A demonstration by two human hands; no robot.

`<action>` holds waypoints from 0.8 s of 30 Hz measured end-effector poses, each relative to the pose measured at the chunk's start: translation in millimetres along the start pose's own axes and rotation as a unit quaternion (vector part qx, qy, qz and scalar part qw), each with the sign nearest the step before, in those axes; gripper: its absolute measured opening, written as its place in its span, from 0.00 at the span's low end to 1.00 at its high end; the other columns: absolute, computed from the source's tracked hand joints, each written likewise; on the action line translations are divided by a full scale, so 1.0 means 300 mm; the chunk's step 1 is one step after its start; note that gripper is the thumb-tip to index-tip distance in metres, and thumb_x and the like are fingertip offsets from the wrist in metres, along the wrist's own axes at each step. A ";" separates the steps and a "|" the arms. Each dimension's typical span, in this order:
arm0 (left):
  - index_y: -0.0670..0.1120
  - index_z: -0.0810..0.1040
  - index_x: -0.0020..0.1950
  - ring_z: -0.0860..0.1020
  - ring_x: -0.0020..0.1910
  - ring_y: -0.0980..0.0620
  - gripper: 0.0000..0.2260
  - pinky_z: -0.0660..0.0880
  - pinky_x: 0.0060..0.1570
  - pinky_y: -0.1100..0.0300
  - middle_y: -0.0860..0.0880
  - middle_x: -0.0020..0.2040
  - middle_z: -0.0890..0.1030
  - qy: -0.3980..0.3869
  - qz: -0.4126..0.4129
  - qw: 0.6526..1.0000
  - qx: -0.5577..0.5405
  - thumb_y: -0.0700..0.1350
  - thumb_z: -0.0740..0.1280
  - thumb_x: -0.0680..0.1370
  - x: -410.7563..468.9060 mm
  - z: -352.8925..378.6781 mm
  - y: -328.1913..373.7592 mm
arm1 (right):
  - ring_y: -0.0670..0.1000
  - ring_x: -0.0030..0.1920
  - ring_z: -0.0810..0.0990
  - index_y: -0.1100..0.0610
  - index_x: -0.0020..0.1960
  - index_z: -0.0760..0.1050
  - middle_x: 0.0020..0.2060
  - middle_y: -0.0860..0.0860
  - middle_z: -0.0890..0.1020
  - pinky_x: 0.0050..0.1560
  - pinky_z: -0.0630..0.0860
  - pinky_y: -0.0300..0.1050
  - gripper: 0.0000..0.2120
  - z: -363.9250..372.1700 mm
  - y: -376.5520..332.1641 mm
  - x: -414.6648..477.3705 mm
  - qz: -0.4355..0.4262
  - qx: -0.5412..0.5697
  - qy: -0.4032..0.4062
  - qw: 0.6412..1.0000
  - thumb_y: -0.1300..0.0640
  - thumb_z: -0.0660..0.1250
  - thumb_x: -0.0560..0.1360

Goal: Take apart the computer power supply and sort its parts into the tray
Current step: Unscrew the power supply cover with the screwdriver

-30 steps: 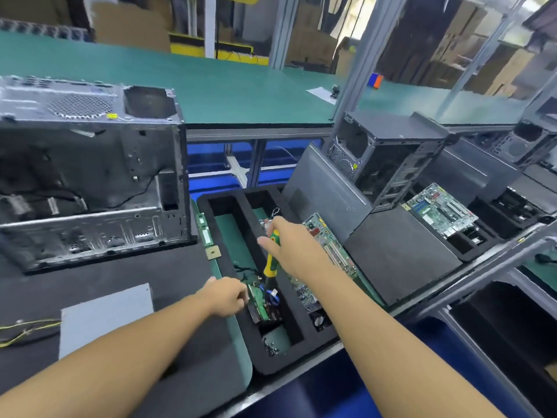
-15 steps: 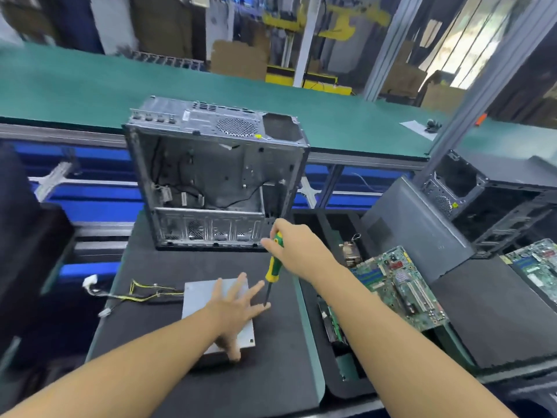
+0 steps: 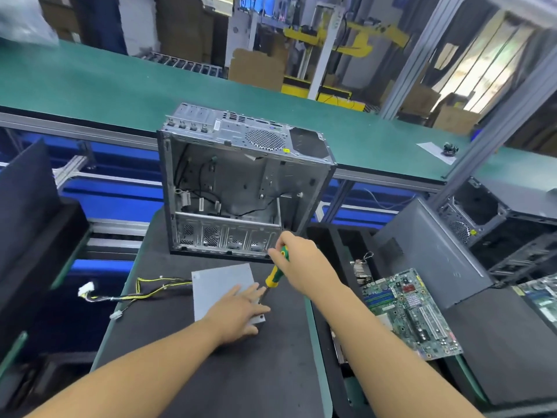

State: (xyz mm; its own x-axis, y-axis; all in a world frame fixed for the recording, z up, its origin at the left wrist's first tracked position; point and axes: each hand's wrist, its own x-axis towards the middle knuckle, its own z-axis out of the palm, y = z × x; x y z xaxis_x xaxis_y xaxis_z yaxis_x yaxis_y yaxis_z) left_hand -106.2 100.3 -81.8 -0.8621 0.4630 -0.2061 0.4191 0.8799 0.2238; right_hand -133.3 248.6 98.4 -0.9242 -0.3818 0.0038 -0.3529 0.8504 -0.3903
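Black matting (image 3: 241,372) covers the bench in front of me, with a long green belt (image 3: 120,86) running across behind it. At the mat's far edge stands an open case (image 3: 241,188), stripped bare but for a few wires. The power supply (image 3: 220,285) lies flat near the middle of the mat, just in front of the case, and its cables (image 3: 144,292) trail off over the mat's left edge. My left hand (image 3: 238,312) lies flat on the supply's near right corner, fingers spread and straight, holding nothing. My right hand (image 3: 304,263) is wrapped round the green and yellow handle of a screwdriver (image 3: 275,274), which slants down to the supply's right edge beside my left fingertips; I cannot tell whether the tip sits in a screw. Beside the mat's right edge is the black tray (image 3: 331,245), with a motherboard (image 3: 413,315) lying across its right side.
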 end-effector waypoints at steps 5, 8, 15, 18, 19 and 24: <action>0.55 0.70 0.75 0.50 0.80 0.59 0.27 0.43 0.77 0.56 0.58 0.79 0.60 0.091 -0.044 0.972 -0.210 0.58 0.71 0.77 0.022 0.013 -0.051 | 0.48 0.32 0.70 0.55 0.47 0.69 0.36 0.47 0.73 0.33 0.66 0.43 0.12 -0.005 0.025 -0.007 0.008 0.017 0.028 0.999 0.47 0.60 0.82; 0.58 0.82 0.59 0.55 0.79 0.60 0.12 0.46 0.76 0.56 0.60 0.74 0.69 0.105 -0.053 0.945 -0.307 0.55 0.73 0.76 0.029 -0.010 -0.058 | 0.46 0.33 0.69 0.53 0.47 0.69 0.38 0.46 0.74 0.33 0.65 0.43 0.11 0.017 0.039 -0.011 0.005 0.020 0.008 1.000 0.47 0.60 0.82; 0.53 0.85 0.54 0.54 0.79 0.58 0.07 0.45 0.76 0.55 0.59 0.72 0.72 0.102 -0.050 0.933 -0.340 0.49 0.73 0.76 0.031 -0.019 -0.064 | 0.47 0.37 0.73 0.53 0.49 0.70 0.42 0.47 0.74 0.38 0.69 0.44 0.09 0.047 0.015 0.002 0.000 0.026 -0.014 1.000 0.48 0.60 0.82; 0.51 0.86 0.53 0.55 0.79 0.56 0.07 0.46 0.76 0.54 0.59 0.71 0.74 0.109 -0.044 0.930 -0.349 0.48 0.74 0.76 0.027 -0.018 -0.066 | 0.48 0.39 0.74 0.53 0.49 0.70 0.43 0.47 0.75 0.38 0.69 0.44 0.08 0.062 0.000 0.009 -0.001 0.015 -0.021 1.000 0.49 0.61 0.82; 0.51 0.86 0.52 0.56 0.79 0.56 0.06 0.46 0.76 0.54 0.60 0.69 0.75 0.112 -0.041 0.928 -0.352 0.47 0.74 0.75 0.027 -0.017 -0.067 | 0.47 0.39 0.73 0.53 0.49 0.70 0.43 0.47 0.74 0.37 0.68 0.43 0.08 0.068 -0.004 0.011 -0.004 0.008 -0.022 1.000 0.49 0.61 0.82; 0.49 0.87 0.52 0.58 0.79 0.55 0.06 0.48 0.77 0.55 0.57 0.69 0.77 0.124 -0.040 0.925 -0.356 0.47 0.73 0.77 0.027 -0.012 -0.077 | 0.46 0.36 0.71 0.53 0.51 0.69 0.43 0.47 0.73 0.34 0.63 0.42 0.08 0.087 -0.013 0.021 -0.017 -0.018 -0.030 0.999 0.49 0.60 0.83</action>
State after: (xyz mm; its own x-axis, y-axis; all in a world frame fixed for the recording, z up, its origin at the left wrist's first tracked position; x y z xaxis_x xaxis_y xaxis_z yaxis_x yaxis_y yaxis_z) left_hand -123.9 83.3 -85.2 -0.9582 0.2829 -0.0429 0.1337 0.5753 0.8069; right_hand -133.9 233.5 76.0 -0.9013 -0.4314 -0.0390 -0.3906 0.8485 -0.3571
